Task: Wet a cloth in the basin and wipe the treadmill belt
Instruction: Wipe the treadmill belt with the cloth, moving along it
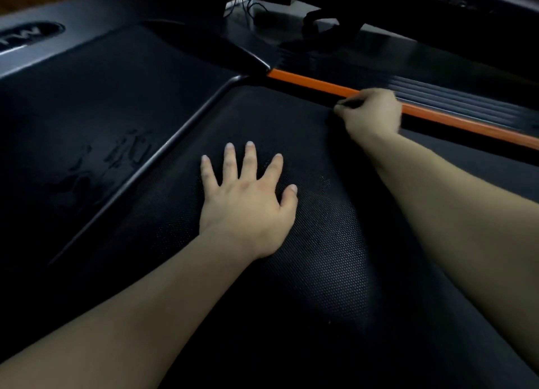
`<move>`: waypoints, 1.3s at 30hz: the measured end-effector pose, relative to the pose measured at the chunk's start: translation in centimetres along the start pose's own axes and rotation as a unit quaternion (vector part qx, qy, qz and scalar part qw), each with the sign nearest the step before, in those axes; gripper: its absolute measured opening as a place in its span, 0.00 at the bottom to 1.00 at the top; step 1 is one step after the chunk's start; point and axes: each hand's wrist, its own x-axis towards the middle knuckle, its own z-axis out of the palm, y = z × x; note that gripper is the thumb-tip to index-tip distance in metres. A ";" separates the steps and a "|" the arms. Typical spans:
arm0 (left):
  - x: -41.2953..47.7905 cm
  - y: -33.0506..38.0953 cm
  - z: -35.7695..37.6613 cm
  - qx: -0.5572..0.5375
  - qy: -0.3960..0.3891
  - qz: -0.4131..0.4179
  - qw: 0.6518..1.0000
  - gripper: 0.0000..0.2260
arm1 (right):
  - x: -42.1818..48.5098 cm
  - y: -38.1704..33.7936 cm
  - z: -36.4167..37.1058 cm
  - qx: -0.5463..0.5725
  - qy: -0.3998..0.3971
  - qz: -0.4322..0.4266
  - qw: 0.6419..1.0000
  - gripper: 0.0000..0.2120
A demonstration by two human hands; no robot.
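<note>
At far left lay a dark cover panel [73, 96] of the treadmill, with faint wet-looking streaks [116, 161] across it. A slim raised bar [163, 155] ran diagonally from near left to far centre and divided that panel from the treadmill belt [320, 242], a black, finely dotted surface that filled the middle and near part of the view.

The left hand [248, 207] lay flat on the belt, palm down, fingers straight and spread, as if bracing. Farther off and to the right, the right hand [370, 111] was at the belt's far edge, just beside an orange strip [306, 82] and the ridged side rail [437, 88]. Its fingers were curled, but the hand was blurred. Something dark showed at its fingertips, and I could not tell whether that was the cloth.

No basin was in view. Judging by the streaks and the hand's position, wiping seemed under way. The belt itself showed no clear wet patch, so most of it probably remained to be wiped.
</note>
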 end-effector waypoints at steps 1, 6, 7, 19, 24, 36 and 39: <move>0.0 0.0 0.0 -0.001 -0.003 0.000 1.000 0.30 | -0.3 -0.7 0.6 0.016 -0.022 -0.014 1.000 0.06; 0.0 -0.2 0.0 0.000 -0.001 -0.001 1.000 0.30 | -0.4 0.4 -1.2 -0.013 -0.045 -0.072 0.996 0.08; -0.1 -0.2 0.1 0.001 -0.001 -0.002 1.000 0.30 | -0.3 1.1 -1.9 -0.019 -0.032 -0.061 0.997 0.08; 0.0 -0.1 -0.3 0.005 -0.010 -0.005 1.000 0.30 | -3.5 2.3 -5.3 -0.013 -0.076 -0.105 0.991 0.06; 0.0 0.0 -0.1 0.008 -0.009 -0.004 1.000 0.30 | -6.9 1.9 -5.3 0.033 -0.098 -0.099 0.990 0.06; 0.1 0.0 0.3 0.018 -0.007 -0.009 1.000 0.30 | -7.6 2.2 -6.0 0.042 -0.082 -0.076 0.993 0.06; 0.2 -0.1 0.3 0.018 -0.006 -0.009 1.000 0.30 | -11.3 2.3 -7.0 0.043 -0.157 -0.147 0.976 0.08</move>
